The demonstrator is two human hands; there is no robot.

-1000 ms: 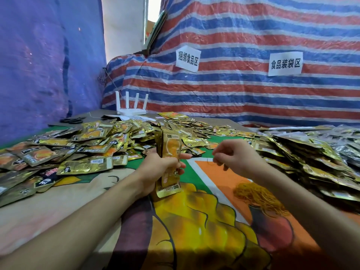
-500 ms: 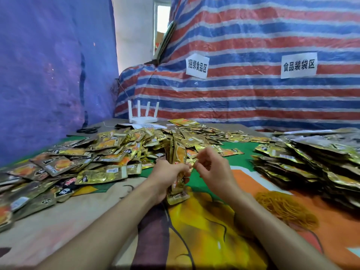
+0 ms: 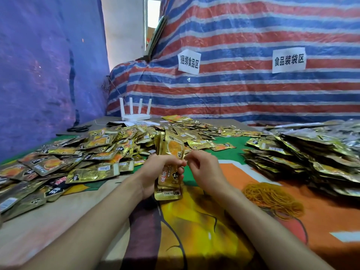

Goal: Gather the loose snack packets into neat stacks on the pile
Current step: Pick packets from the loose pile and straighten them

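Note:
My left hand [image 3: 155,172] grips a small upright stack of gold snack packets [image 3: 171,151] at its middle, above the printed table cloth. My right hand [image 3: 202,168] is just to the right of the stack, fingers curled, fingertips close to the stack's edge; whether it pinches anything is unclear. A wide spread of loose gold packets [image 3: 81,158] lies to the left and behind. On the right sits a large pile of stacked packets [image 3: 303,154].
A heap of yellow rubber bands [image 3: 272,197] lies on the cloth to the right of my right forearm. A white router [image 3: 136,112] and black scissors [image 3: 78,129] sit at the back left. Striped tarp with two paper signs forms the back wall.
My right hand has come in from the right to the stack's edge. The left hand kept hold of the stack. The camera view shifted so the scene sits further right.

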